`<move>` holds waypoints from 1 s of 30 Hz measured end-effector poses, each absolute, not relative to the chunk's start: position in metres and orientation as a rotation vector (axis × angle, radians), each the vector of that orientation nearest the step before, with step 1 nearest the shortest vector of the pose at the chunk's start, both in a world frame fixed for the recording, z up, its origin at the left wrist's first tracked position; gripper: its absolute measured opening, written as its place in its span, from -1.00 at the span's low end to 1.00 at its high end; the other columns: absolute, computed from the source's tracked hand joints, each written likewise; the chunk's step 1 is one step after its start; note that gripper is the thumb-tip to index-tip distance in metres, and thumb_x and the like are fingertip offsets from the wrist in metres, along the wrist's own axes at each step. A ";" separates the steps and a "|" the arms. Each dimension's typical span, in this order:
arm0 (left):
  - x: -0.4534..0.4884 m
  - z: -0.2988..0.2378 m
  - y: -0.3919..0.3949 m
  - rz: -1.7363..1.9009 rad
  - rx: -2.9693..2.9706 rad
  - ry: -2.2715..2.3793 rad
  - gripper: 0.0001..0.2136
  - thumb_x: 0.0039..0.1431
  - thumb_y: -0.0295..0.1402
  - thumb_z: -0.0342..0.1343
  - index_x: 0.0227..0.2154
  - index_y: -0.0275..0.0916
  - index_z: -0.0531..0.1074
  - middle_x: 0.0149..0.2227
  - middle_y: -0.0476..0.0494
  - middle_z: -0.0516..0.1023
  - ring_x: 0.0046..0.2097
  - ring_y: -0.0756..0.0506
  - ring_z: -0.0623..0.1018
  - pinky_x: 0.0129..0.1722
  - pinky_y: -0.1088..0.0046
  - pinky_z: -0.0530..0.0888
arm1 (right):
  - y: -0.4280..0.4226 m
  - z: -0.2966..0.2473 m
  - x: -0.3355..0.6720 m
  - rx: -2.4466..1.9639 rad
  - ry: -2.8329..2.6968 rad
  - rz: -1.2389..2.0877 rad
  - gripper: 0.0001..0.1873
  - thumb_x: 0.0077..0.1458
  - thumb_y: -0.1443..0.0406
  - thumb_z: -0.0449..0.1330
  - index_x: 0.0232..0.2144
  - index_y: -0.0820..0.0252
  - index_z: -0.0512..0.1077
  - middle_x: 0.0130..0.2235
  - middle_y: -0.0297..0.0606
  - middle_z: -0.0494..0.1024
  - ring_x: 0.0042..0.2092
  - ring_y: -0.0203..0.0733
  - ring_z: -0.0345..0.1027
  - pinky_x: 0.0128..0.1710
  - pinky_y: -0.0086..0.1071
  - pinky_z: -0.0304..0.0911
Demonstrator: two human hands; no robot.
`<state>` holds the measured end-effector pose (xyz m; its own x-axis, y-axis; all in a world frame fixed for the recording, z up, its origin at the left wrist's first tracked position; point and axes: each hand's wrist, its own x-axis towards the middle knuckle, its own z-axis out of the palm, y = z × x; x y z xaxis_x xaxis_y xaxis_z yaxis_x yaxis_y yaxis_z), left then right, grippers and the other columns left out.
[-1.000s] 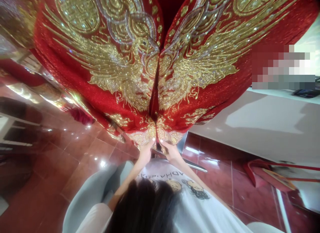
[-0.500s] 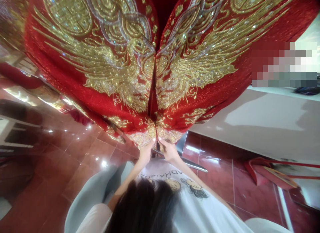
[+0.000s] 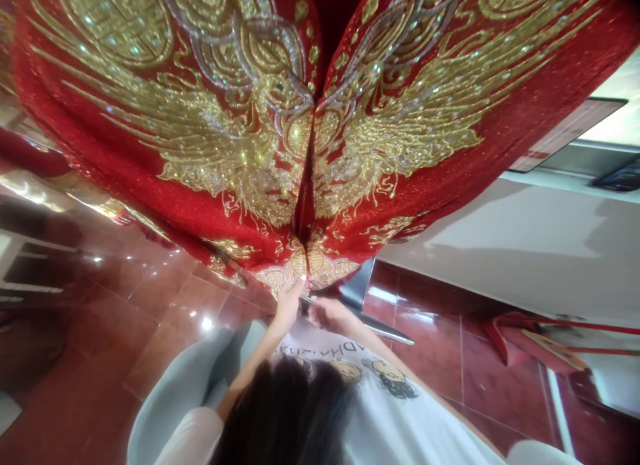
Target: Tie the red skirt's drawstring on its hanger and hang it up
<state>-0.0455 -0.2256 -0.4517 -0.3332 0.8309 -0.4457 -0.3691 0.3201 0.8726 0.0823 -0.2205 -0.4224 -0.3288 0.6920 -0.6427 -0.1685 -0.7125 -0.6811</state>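
A red jacket (image 3: pixel 430 165) with gold and silver bird embroidery hangs in front of me, its two front edges parted by a narrow gap. At the bottom of the front opening, my left hand (image 3: pixel 289 304) pinches the embroidered hem, thumb on top and fingers beneath. Just below the hem on the other side is my right hand (image 3: pixel 334 316), its fingers curled together. What those right fingers hold, if anything, is too small and partly hidden. A dark, thin metal-like bar (image 3: pixel 387 330) runs behind the right wrist.
On the right stands a white desk (image 3: pixel 540 225) with a tablet-like screen (image 3: pixel 570 135) and a phone (image 3: pixel 620 175) on top. A red bag-like item (image 3: pixel 530 345) is at the lower right. A grey chair (image 3: pixel 165 392) and shiny red floor tiles (image 3: pixel 170 305) show below.
My right thumb has come off the hem, and that hand has dropped slightly below it with fingers curled. My left hand keeps its pinch. The jacket appears a little larger in view.
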 end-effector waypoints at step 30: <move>-0.057 -0.488 -0.213 1.456 0.657 1.525 -0.78 -0.09 -0.29 0.34 -0.35 -0.22 0.52 -0.25 -0.15 0.59 0.06 -0.22 0.47 0.20 0.18 0.25 | -0.131 -0.287 0.064 -1.121 -0.700 2.106 -0.80 0.01 0.27 0.18 -0.55 0.28 0.32 -0.72 -0.54 0.01 -0.71 -0.55 -0.22 -0.74 -0.60 -0.27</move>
